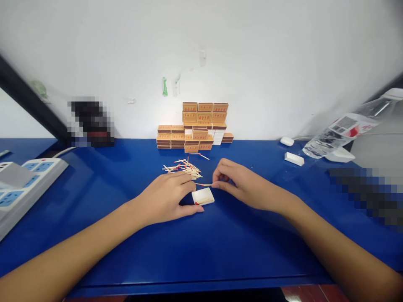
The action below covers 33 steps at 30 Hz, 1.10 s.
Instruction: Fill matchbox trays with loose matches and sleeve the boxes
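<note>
Beyond my hands lies a loose pile of matches with red heads. My left hand rests on the blue table, its thumb and forefinger gripping the left end of a small white matchbox tray. A few matches lie inside that tray, red heads toward its near left corner. Just past the tray, my right hand pinches a match between thumb and fingertips, its other end pointing left toward my left hand. Whether more than one match is in the pinch is hard to tell.
Stacked orange matchboxes stand against the white wall. A power strip lies at the left. To the right are a tilted plastic bottle, a small white box and a white rounded case.
</note>
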Motion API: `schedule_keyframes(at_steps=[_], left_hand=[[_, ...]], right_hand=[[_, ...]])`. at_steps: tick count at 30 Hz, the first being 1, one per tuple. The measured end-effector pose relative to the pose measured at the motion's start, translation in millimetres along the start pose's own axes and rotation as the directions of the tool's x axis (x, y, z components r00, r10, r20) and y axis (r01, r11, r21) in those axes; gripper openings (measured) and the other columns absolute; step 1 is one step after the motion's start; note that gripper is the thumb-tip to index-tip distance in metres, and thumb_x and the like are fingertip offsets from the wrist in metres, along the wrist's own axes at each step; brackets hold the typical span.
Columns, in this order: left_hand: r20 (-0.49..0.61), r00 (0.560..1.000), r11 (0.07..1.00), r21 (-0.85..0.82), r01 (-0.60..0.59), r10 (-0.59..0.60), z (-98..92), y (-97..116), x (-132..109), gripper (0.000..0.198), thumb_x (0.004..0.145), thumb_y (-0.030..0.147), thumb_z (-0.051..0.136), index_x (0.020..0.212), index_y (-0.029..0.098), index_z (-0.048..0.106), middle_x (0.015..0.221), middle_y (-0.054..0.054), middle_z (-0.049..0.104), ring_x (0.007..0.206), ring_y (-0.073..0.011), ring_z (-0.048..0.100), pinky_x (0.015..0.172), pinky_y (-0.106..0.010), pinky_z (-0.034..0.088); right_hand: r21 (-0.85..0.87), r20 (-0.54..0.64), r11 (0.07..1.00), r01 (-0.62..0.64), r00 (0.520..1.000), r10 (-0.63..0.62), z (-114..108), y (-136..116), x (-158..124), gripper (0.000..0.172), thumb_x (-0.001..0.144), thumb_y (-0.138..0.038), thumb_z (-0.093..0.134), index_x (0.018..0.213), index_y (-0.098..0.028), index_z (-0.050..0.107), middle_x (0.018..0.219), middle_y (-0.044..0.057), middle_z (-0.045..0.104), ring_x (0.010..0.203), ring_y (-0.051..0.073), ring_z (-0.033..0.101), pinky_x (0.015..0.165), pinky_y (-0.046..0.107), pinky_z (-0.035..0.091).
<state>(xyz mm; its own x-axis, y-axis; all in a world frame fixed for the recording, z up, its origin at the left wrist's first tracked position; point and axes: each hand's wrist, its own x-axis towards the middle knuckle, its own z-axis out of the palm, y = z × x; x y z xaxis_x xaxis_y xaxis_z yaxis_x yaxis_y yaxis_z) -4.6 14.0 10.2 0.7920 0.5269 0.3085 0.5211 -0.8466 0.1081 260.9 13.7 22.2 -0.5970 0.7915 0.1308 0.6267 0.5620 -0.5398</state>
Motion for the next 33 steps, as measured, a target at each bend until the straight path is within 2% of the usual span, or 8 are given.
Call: schedule_keyframes(at_steps=[3, 7, 9, 13, 16, 21, 27, 33], left_hand=[[0.0, 1.0, 1.0, -0.005, 0.007, -0.007, -1.7, -2, 0, 0.034, 0.095, 0.051, 0.07, 0.095, 0.017, 0.07, 0.094, -0.004, 0.071, 0.087, -0.023, 0.069, 0.072, -0.035, 0.051], [-0.049, 0.998, 0.998, -0.037, 0.046, -0.048, -17.1, -13, -1, 0.03, 0.095, 0.047, 0.071, 0.106, 0.019, 0.072, 0.097, -0.005, 0.072, 0.09, -0.0225, 0.068, 0.075, -0.034, 0.052], [-0.057, 0.993, 0.994, -0.032, 0.107, -0.108, -28.8, -23, -2, 0.029, 0.094, 0.048, 0.072, 0.1, 0.019, 0.072, 0.089, -0.004, 0.07, 0.082, -0.0205, 0.065, 0.069, -0.032, 0.049], [-0.053, 0.978, 0.98, -0.03, 0.198, -0.2, -46.0, -44, -3, 0.034, 0.089, 0.053, 0.074, 0.091, 0.019, 0.073, 0.08, -0.002, 0.067, 0.071, -0.0167, 0.06, 0.064, -0.03, 0.045], [-0.013, 0.982, 0.981, -0.037, 0.189, -0.19, -46.5, -50, -4, 0.035, 0.088, 0.054, 0.075, 0.091, 0.019, 0.074, 0.077, -0.001, 0.067, 0.069, -0.016, 0.059, 0.064, -0.03, 0.044], [0.05, 0.984, 0.984, -0.045, 0.172, -0.17, -34.8, -37, -3, 0.035, 0.09, 0.053, 0.075, 0.093, 0.018, 0.073, 0.083, -0.002, 0.067, 0.071, -0.0163, 0.06, 0.066, -0.029, 0.044], [-0.038, 0.996, 0.996, -0.019, 0.086, -0.086, -30.6, -21, -1, 0.033, 0.095, 0.049, 0.071, 0.109, 0.019, 0.074, 0.088, -0.003, 0.07, 0.079, -0.0183, 0.064, 0.068, -0.029, 0.046], [-0.173, 0.969, 0.984, -0.072, 0.165, -0.175, -46.2, -41, -3, 0.032, 0.091, 0.05, 0.074, 0.099, 0.019, 0.074, 0.08, -0.001, 0.067, 0.069, -0.0144, 0.058, 0.064, -0.028, 0.044]], right_hand=[[-0.014, 0.006, 0.999, 0.043, 0.999, -0.043, 7, -15, 0, 0.014, 0.106, -0.03, 0.056, 0.099, -0.021, 0.066, 0.103, 0.004, 0.06, 0.084, 0.016, 0.058, 0.074, 0.031, 0.046], [-0.009, -0.183, 0.999, 0.037, 0.982, -0.038, 13, -13, 8, 0.014, 0.105, -0.025, 0.057, 0.098, -0.021, 0.068, 0.093, 0.003, 0.06, 0.079, 0.016, 0.056, 0.073, 0.03, 0.045], [-0.006, -0.227, 1.0, 0.0, 0.974, -0.002, 18, -7, 14, 0.009, 0.102, -0.025, 0.061, 0.098, -0.021, 0.069, 0.09, 0.001, 0.06, 0.077, 0.015, 0.055, 0.073, 0.03, 0.044], [-0.02, -0.108, 0.999, -0.033, 0.994, 0.031, 26, 1, 21, 0.008, 0.098, -0.028, 0.068, 0.095, -0.02, 0.069, 0.093, 0.002, 0.06, 0.079, 0.015, 0.057, 0.073, 0.03, 0.045], [-0.054, -0.064, 0.998, -0.011, 0.998, 0.008, 22, 1, 20, 0.012, 0.102, -0.022, 0.06, 0.091, -0.019, 0.067, 0.093, 0.003, 0.06, 0.081, 0.017, 0.057, 0.074, 0.03, 0.045], [-0.033, -0.252, 0.999, -0.003, 0.968, -0.005, 8, -5, 15, 0.012, 0.104, -0.027, 0.058, 0.096, -0.02, 0.063, 0.095, 0.004, 0.06, 0.081, 0.017, 0.056, 0.074, 0.032, 0.045], [-0.04, -0.251, 0.996, 0.08, 0.964, -0.087, 16, -21, 16, 0.011, 0.104, -0.024, 0.056, 0.098, -0.02, 0.064, 0.095, 0.003, 0.06, 0.081, 0.016, 0.057, 0.073, 0.031, 0.045], [0.008, -0.401, 0.998, 0.063, 0.915, -0.055, 23, -22, 13, 0.011, 0.104, -0.026, 0.055, 0.1, -0.022, 0.065, 0.082, 0.0, 0.055, 0.069, 0.014, 0.051, 0.066, 0.03, 0.043]])
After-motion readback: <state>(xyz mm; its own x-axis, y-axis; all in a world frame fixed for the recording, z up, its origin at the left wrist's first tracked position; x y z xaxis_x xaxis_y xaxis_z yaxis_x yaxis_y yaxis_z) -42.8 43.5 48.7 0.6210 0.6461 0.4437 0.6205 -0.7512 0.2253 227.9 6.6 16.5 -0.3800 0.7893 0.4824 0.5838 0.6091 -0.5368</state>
